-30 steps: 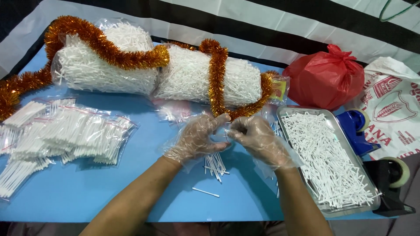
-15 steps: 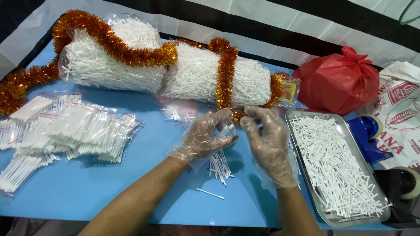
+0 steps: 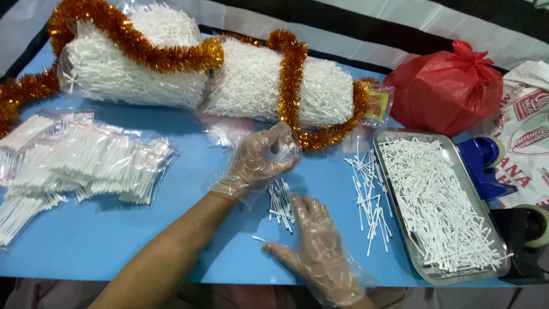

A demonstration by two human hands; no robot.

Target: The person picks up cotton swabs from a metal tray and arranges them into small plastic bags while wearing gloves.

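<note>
Both my hands wear clear plastic gloves. My left hand (image 3: 254,163) is raised over the blue table (image 3: 114,246) and pinches a small clear plastic bag (image 3: 287,147) between thumb and fingers. My right hand (image 3: 311,246) lies low near the front edge with fingers spread, its fingertips beside a small bunch of white sticks (image 3: 280,203). One stray stick (image 3: 258,238) lies just left of that hand. More loose white sticks (image 3: 369,194) are scattered to the right of the bunch.
A metal tray (image 3: 400,229) full of white sticks stands at the right. Filled clear packets (image 3: 86,160) lie at the left. Two big bags of sticks (image 3: 251,86) wrapped in orange tinsel (image 3: 289,74) lie at the back. A red bag (image 3: 443,86) and tape dispensers (image 3: 486,163) sit far right.
My right hand has left the small bag and dropped toward the front edge beside the sticks. My left hand stays up with the bag. The camera view shifted slightly.
</note>
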